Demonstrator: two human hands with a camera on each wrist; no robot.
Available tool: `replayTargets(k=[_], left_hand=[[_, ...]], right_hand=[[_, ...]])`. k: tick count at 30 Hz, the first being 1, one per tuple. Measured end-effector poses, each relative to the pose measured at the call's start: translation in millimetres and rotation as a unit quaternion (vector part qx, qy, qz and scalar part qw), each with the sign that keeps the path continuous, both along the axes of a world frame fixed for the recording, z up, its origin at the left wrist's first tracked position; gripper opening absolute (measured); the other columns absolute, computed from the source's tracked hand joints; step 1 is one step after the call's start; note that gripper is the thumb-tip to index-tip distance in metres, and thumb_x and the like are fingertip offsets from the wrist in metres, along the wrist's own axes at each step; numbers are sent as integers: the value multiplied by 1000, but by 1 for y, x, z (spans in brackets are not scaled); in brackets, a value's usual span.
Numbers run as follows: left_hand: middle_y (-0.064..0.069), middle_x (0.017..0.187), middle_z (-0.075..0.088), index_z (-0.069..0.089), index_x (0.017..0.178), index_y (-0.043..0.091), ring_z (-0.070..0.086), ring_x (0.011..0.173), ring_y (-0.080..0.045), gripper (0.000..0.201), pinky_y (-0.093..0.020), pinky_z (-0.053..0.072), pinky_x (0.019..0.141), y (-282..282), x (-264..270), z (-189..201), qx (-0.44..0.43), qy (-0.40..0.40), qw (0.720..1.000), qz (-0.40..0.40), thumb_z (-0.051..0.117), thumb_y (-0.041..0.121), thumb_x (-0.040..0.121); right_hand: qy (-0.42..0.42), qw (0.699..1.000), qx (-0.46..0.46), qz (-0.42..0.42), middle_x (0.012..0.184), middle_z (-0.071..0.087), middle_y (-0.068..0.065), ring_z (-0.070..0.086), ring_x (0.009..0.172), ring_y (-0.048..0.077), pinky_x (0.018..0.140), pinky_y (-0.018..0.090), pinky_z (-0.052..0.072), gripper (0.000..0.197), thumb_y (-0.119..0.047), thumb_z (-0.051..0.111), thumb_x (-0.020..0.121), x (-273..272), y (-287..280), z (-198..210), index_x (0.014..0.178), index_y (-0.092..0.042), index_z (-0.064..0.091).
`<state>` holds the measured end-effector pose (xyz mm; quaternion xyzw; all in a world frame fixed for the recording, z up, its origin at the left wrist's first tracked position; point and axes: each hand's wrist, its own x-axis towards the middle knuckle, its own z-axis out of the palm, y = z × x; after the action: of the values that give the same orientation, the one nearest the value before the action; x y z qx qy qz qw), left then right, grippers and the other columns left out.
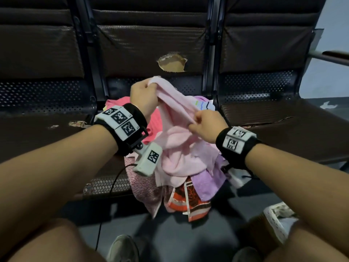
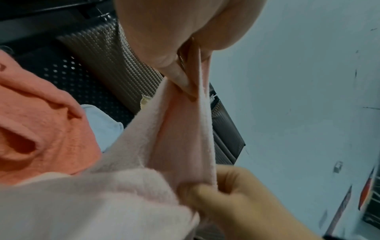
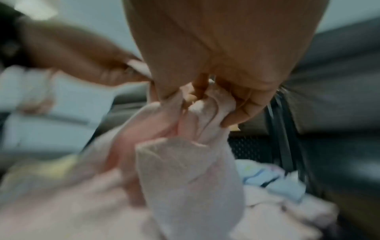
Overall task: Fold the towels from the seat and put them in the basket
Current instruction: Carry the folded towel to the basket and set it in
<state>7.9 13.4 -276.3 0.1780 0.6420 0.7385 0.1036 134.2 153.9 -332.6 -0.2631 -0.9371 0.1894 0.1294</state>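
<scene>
A pale pink towel (image 1: 175, 140) is held up over a heap of towels (image 1: 181, 188) on the middle seat (image 1: 105, 184). My left hand (image 1: 145, 91) pinches its upper corner. My right hand (image 1: 200, 123) pinches the same edge lower down, to the right. In the left wrist view the left hand's fingertips (image 2: 180, 78) clamp the pink towel (image 2: 185, 129), and the right hand (image 2: 230, 194) grips it below. The right wrist view is blurred; there my right hand (image 3: 203, 104) bunches the pink towel (image 3: 185, 170). A white basket (image 1: 277, 224) stands on the floor at the lower right, partly hidden by my right arm.
The heap holds a coral towel (image 1: 154, 121), a lilac one (image 1: 205, 184), an orange patterned one (image 1: 188, 199) and a speckled pink one (image 1: 143, 186), some hanging over the seat's front edge. Dark seats stand left and right. A torn hole (image 1: 172, 64) marks the backrest. My shoes (image 1: 122, 248) are on the floor below.
</scene>
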Motion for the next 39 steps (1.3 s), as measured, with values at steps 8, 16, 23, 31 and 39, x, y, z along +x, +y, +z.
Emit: replayTargets(k=[8,16,23,31,39], left_hand=[[-18,105,72,71,113,19,72,88,-33,42,-41,61,68,-11,-27,-14,-94,41,991,82,37,11,89],[-12,74,68,67,97,8,68,53,-10,32,-18,55,52,-18,-35,-12,8,-40,998,45,38,-5,98],[-12,89,70,68,113,4,72,78,-19,40,-22,56,61,-28,-40,-9,24,-55,997,43,35,-9,92],[-4,59,55,75,100,8,42,39,-7,34,-18,34,40,-41,-57,-24,-57,10,993,98,45,-5,90],[-12,82,66,72,88,6,64,69,-20,38,-24,60,61,-65,-55,-24,-107,-47,993,-18,41,-16,89]], right_hand=[[-91,993,-52,-51,80,58,13,59,82,31,69,28,40,26,-25,52,93,9,18,6,74,-10,61],[232,940,-227,-108,64,54,9,51,65,24,63,35,38,40,-34,51,93,8,35,25,59,-13,55],[-127,977,145,94,77,65,10,63,79,31,65,29,42,16,-25,62,86,32,32,11,81,-11,69],[-37,998,22,-35,59,52,3,50,64,24,62,30,32,36,-43,66,90,42,53,16,66,-16,66],[-35,997,35,51,74,65,6,62,77,27,65,28,36,19,-28,64,91,57,55,17,83,-16,75]])
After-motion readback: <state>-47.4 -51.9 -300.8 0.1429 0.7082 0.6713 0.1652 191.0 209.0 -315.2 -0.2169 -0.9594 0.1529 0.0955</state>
